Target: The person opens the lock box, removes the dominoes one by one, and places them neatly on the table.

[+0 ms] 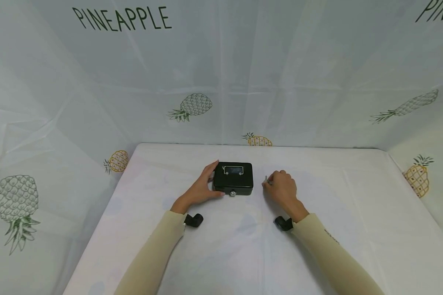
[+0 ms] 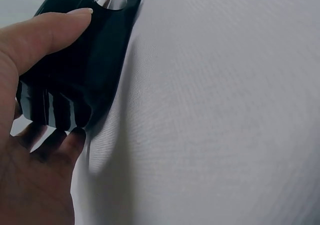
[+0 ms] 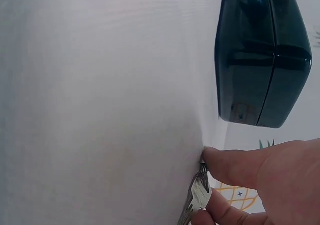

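Overall, a white-covered table (image 1: pixel 336 254) bears, towards twelve o'clock, a black cash box (image 1: pixel 233 180), which the left hand (image 1: pixel 199 190) grips at its nine o'clock side; the right hand (image 1: pixel 282 189), apart at three o'clock, pinches small keys (image 3: pixel 200 195). Apparently the keys are being readied; the next move would call for aligning one with the lock (image 1: pixel 233 193) at six o'clock.
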{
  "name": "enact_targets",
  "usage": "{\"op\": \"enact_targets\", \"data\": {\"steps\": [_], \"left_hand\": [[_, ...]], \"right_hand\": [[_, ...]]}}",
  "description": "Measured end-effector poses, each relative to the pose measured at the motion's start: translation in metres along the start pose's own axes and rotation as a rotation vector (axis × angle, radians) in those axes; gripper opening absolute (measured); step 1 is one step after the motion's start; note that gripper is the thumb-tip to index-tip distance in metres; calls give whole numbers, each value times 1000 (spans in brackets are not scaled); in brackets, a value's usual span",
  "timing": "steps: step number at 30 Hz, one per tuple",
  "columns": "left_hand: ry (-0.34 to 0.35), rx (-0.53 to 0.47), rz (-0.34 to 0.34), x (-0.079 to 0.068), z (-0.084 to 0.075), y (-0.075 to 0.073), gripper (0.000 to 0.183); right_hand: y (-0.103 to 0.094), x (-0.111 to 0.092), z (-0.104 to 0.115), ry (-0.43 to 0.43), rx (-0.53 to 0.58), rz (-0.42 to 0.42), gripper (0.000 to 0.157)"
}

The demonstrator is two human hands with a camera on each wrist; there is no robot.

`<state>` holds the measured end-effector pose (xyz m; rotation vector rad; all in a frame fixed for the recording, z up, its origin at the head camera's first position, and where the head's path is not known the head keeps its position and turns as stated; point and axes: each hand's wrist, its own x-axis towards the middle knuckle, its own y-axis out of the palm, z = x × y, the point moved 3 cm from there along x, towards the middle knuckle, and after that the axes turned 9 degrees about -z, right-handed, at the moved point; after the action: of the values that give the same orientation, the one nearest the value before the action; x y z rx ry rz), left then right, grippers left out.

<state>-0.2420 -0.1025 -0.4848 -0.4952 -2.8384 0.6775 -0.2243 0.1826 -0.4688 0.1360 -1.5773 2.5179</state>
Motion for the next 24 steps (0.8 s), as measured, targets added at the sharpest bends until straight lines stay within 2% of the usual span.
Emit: {"op": "enact_targets", "data": {"steps": [9, 17, 24], "left_hand": [[7, -2, -3, 2, 2, 2, 114], [-17, -5, -14, 3, 6, 4, 115], [-6, -19, -19, 3, 8, 4, 114]], "right_hand": [[0, 6, -1, 20, 11, 49, 29], [1, 9, -1, 42, 80, 82, 15], [0, 10, -1, 86, 86, 105, 21]]}}
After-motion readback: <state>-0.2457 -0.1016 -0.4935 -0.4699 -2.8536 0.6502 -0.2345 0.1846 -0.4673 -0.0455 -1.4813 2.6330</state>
